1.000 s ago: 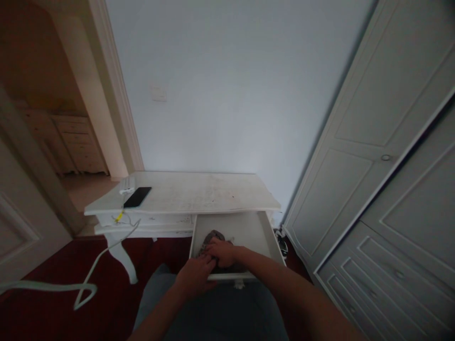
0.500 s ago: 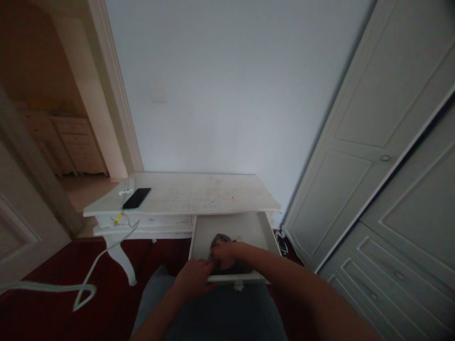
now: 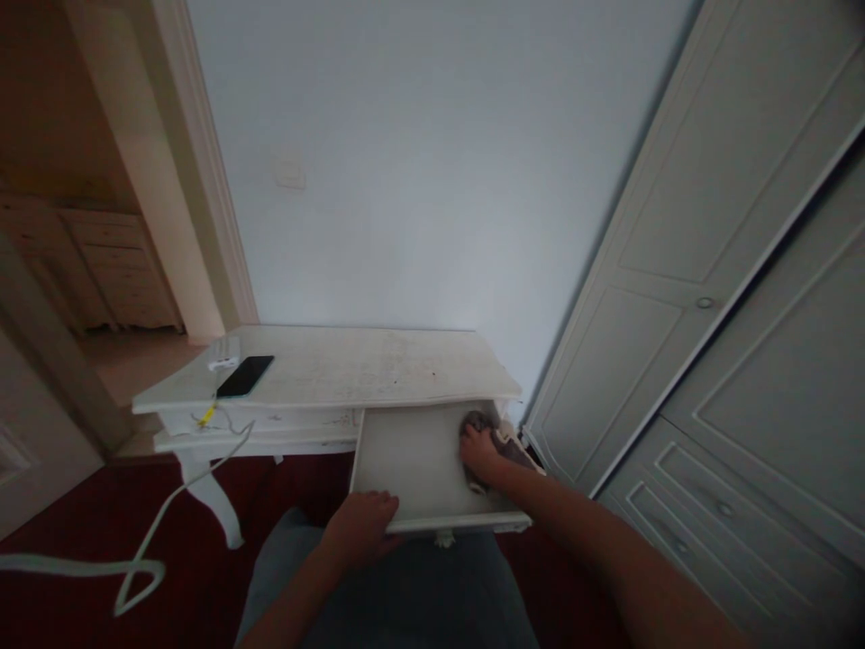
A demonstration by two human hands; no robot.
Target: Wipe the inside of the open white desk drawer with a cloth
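Observation:
A white drawer (image 3: 411,451) is pulled out of the low white table, above my lap. My left hand (image 3: 363,525) grips its front left corner, fingers over the front panel's edge. Inside, at the right, a crumpled grey-brown cloth (image 3: 512,447) with a pale edge lies against the side wall, part of it draped over the rim. My right hand (image 3: 481,452) is closed on the cloth and presses it to the drawer's floor. Some of the cloth is hidden beneath that hand.
On the white table (image 3: 351,365) a dark phone (image 3: 245,376) lies at the left, beside a white charger (image 3: 224,353). A white cable (image 3: 159,532) hangs down to the red floor. A white wardrobe (image 3: 649,361) stands at the right; a doorway opens at the left.
My right hand has moved the cloth from the drawer's front middle to its right side. My left hand stays at the front left corner. The view has shifted slightly.

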